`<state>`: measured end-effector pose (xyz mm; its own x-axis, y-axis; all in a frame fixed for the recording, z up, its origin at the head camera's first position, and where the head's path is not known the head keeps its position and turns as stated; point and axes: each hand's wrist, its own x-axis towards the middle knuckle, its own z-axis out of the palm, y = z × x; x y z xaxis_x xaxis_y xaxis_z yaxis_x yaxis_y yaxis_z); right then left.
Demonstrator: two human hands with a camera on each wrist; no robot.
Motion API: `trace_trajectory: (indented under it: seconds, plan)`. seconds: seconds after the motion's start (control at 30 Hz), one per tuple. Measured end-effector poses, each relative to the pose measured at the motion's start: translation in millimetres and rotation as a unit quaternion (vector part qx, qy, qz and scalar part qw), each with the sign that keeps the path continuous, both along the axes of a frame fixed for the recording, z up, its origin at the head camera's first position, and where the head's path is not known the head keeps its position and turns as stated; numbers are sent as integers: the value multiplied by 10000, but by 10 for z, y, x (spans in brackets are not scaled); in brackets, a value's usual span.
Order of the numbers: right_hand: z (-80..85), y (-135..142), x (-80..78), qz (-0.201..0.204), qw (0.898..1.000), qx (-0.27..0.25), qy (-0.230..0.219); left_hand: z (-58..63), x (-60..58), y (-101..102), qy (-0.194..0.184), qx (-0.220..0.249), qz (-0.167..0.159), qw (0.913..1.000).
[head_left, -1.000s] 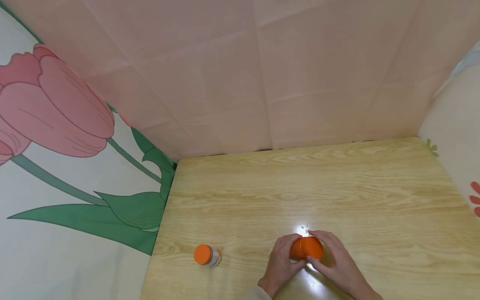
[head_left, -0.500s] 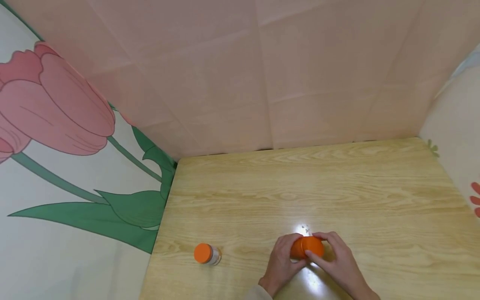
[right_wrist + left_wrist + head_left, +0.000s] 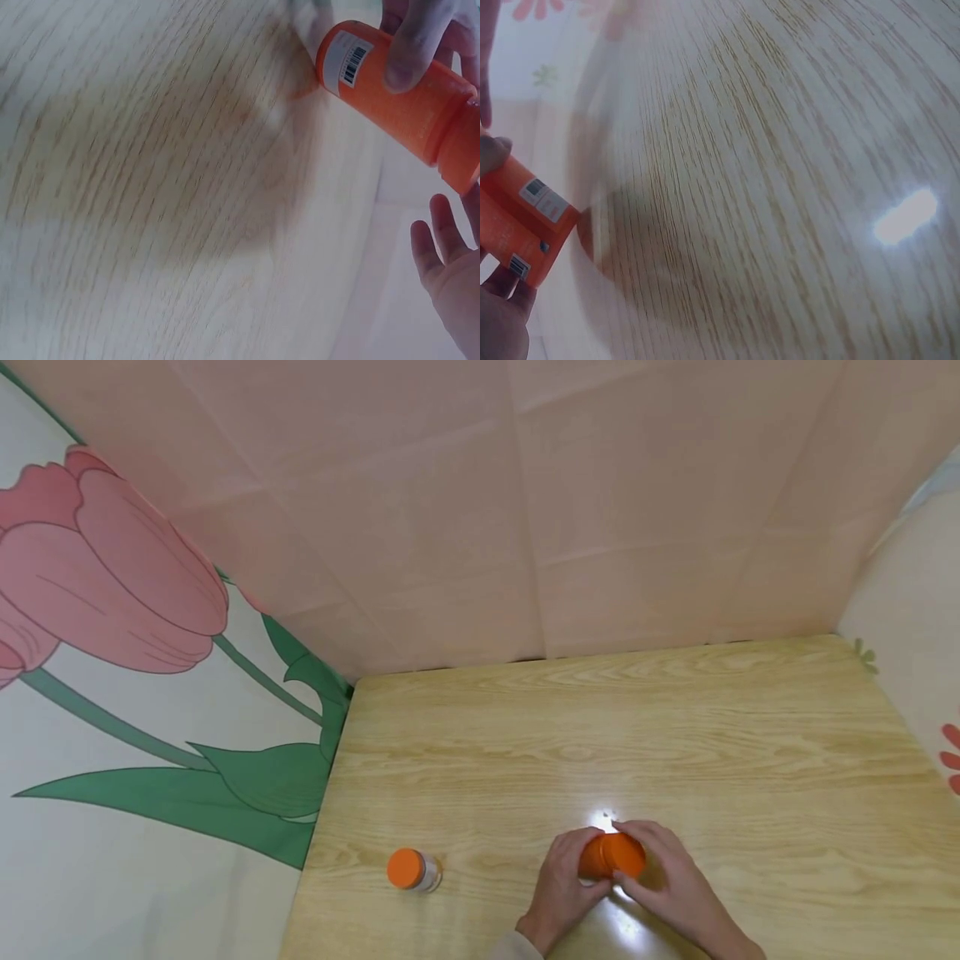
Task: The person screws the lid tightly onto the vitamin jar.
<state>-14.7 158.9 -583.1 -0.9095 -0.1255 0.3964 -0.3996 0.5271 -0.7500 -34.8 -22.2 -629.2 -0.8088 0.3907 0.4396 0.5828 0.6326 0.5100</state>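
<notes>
My left hand point(image 3: 562, 881) grips the body of an orange bottle point(image 3: 592, 858), which is tilted with its lid toward the right. Its thumb lies along the bottle's side in the right wrist view. Thumb and fingers of my right hand point(image 3: 678, 885) span the round orange lid point(image 3: 626, 855) from both sides. A white label with a barcode point(image 3: 352, 66) shows near the base of the bottle. In the left wrist view the bottle point(image 3: 529, 214) is cut off by the left edge, and its base meets its reflection on the table.
A second, smaller bottle with an orange lid point(image 3: 406, 869) stands left of my hands on the wood-grain table point(image 3: 525, 752). A pink sheet point(image 3: 450, 527) hangs behind the table. A tulip-printed wall point(image 3: 150, 710) flanks the left edge.
My right hand turned around the lid half a second ago and has since swung back to roughly its earlier pose. My left hand and the bottle body hardly moved.
</notes>
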Motion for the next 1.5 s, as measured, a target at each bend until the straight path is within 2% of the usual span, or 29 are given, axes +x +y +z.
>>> trace_trajectory:
  seconds: [0.13, 0.33, 0.5, 0.73, 0.87, 1.07, 1.23, 1.37, 1.5]
  plan:
    - [-19, 2, -13, -28, 9999, 52, 81, 19, -4, -1, 42, -22, -42, 10000]
    - [-37, -18, -27, -379, 9992, 83, -117, 19, -8, 1, 68, -79, 13, 9999]
    - [-41, -26, -23, -743, 9959, 213, -467, 13, -11, -2, 30, -5, -6, 10000]
    - [-71, -58, -9, -1097, 9884, 258, -1019, 28, -15, -3, -316, -2, -83, 9995]
    - [-82, -58, -3, -973, 9901, 180, -990, 33, -24, -13, -257, -52, -117, 9996]
    - [-56, -16, -4, -355, 9981, -1, -496, 40, -22, -40, -333, 52, -140, 9993]
    - [-34, 27, 5, -15, 9996, 47, -289, 36, -27, -72, -303, 156, -207, 9992]
    - [-47, 20, 1, -49, 9996, 39, -275, 44, -36, -91, -462, 201, -225, 9985]
    - [-66, -34, -11, -385, 9987, 3, -343, 54, -41, -97, -596, 247, -186, 9977]
